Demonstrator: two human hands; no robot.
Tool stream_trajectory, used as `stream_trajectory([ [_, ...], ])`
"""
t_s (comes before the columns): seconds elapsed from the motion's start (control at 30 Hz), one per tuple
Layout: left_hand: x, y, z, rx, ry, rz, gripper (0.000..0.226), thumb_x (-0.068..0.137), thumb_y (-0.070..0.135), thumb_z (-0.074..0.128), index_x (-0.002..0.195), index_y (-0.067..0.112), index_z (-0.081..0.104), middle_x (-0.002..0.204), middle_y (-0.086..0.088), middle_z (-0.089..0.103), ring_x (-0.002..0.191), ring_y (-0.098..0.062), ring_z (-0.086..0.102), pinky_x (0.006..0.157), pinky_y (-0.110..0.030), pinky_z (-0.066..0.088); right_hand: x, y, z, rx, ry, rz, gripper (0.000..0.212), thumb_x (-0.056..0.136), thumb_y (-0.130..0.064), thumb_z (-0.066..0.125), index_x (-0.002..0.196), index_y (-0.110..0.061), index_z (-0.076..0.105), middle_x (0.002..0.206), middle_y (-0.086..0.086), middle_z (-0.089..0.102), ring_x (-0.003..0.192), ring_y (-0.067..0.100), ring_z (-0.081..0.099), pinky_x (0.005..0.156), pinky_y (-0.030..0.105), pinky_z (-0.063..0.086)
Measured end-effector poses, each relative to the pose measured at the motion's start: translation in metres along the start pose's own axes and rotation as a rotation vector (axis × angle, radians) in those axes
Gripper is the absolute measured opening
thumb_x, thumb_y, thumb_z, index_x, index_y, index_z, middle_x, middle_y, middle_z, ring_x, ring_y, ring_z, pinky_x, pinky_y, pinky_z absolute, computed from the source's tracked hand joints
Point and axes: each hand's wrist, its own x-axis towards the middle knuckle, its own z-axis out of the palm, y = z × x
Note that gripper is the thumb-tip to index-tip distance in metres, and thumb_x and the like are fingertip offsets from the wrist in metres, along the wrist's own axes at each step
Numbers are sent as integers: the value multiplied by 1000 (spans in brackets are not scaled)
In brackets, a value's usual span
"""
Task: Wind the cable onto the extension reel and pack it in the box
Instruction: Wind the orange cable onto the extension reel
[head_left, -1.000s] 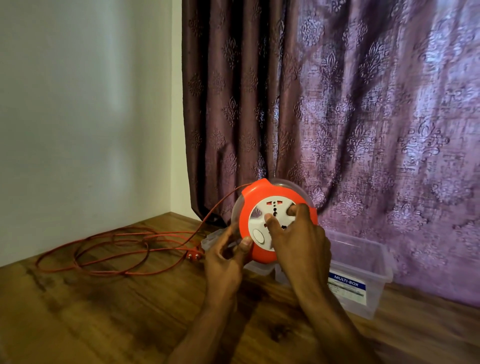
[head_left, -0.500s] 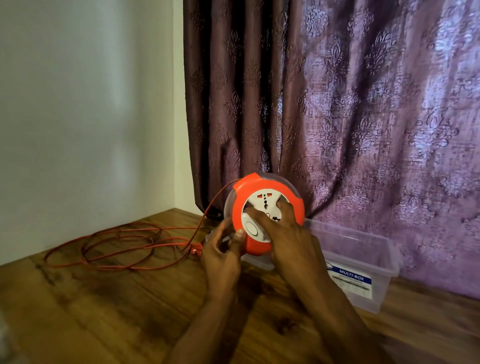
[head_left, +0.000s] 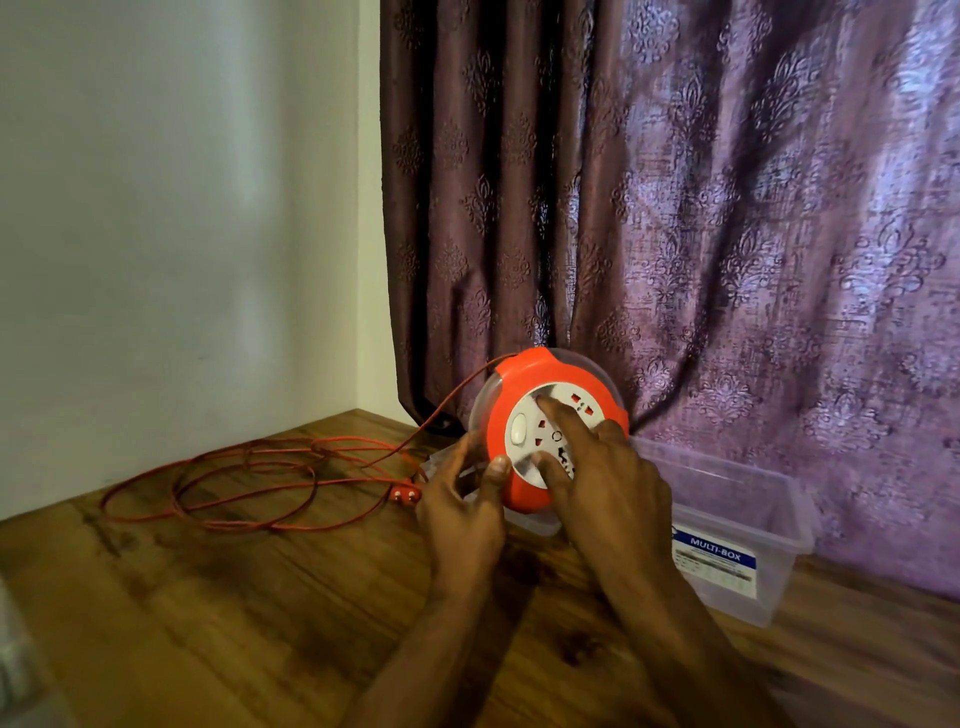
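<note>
Cable first: the thin orange-red cable (head_left: 234, 486) lies mostly unwound in loose loops on the brown wooden tabletop (head_left: 208, 623) at the left, its red plug (head_left: 404, 495) beside the coils, and one strand rises to the round orange extension reel with a white socket face (head_left: 550, 431). Winding looks barely begun, and packing is not yet done. The left hand (head_left: 462, 514) grips the reel's lower left edge, thumb on the orange rim; the right hand (head_left: 608, 483) presses fingertips on the white face, fingers fairly straight, seemingly turning it. The clear plastic box with a blue label (head_left: 737, 545) stands behind the reel at the right. Compared with a second ago, the right fingers have shifted round the face and the socket holes have rotated, while the coils look much the same
</note>
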Motion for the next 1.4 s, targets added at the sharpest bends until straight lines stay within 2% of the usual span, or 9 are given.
stream_trajectory([
  [0.2,-4,4,1,3,3,1,42,87,25,71,128,22,64,118,8,69,105,1,62,91,-39,59,0,-5,-6,80,67,147,56,90,-58,51,142,-41,38,113,11,68,102,35,63,77,40,50],
  [0.43,-6,2,4,-21,12,-4,42,87,23,71,128,19,64,114,4,71,106,-9,66,86,-34,59,3,-10,-3,550,9,411,49,88,-43,63,131,-25,51,114,6,70,107,26,63,70,24,44],
  [0.53,-6,1,3,-37,21,-6,43,86,23,72,127,16,64,115,0,72,107,-12,66,86,-31,59,4,-14,-3,835,-17,515,40,86,-31,65,123,-24,50,92,3,75,71,28,70,64,39,58],
  [0.63,-5,-1,3,-53,27,-29,43,85,23,73,126,16,65,115,0,72,107,-12,66,86,-31,59,5,-16,-3,1017,-56,582,41,85,-20,65,122,-23,47,82,5,75,34,22,55,44,33,50],
  [0.73,-4,-1,3,-60,31,-52,41,85,20,73,125,16,65,115,0,72,108,-15,66,88,-36,59,8,-12,-5,836,-146,515,50,86,-27,66,131,-20,46,91,5,75,43,23,62,53,32,54],
  [0.87,-1,0,0,-62,43,-71,41,86,22,72,126,15,64,118,-5,70,110,-20,65,87,-46,59,6,-6,-17,141,-96,265,49,87,-41,62,132,-31,47,114,5,69,105,33,63,84,40,52],
  [1.0,3,-1,-3,-85,38,-86,41,87,16,71,127,16,63,120,-8,68,112,-26,64,89,-51,57,3,-7,-16,-28,-88,-47,60,92,-30,58,143,-43,27,135,2,47,106,33,60,80,41,51],
  [1.1,2,-2,-3,-100,15,-90,39,87,17,71,125,18,64,121,-8,68,112,-26,65,87,-51,59,4,-5,-11,-68,-164,-66,69,94,-28,56,145,-50,17,140,4,35,108,31,60,79,39,52],
  [1.4,-5,2,2,-31,-44,-24,43,86,23,72,127,19,63,123,-2,69,114,-20,64,89,-43,59,-1,0,-7,-105,-6,-22,65,90,-52,56,144,-48,20,125,6,58,101,31,64,72,37,51],
])
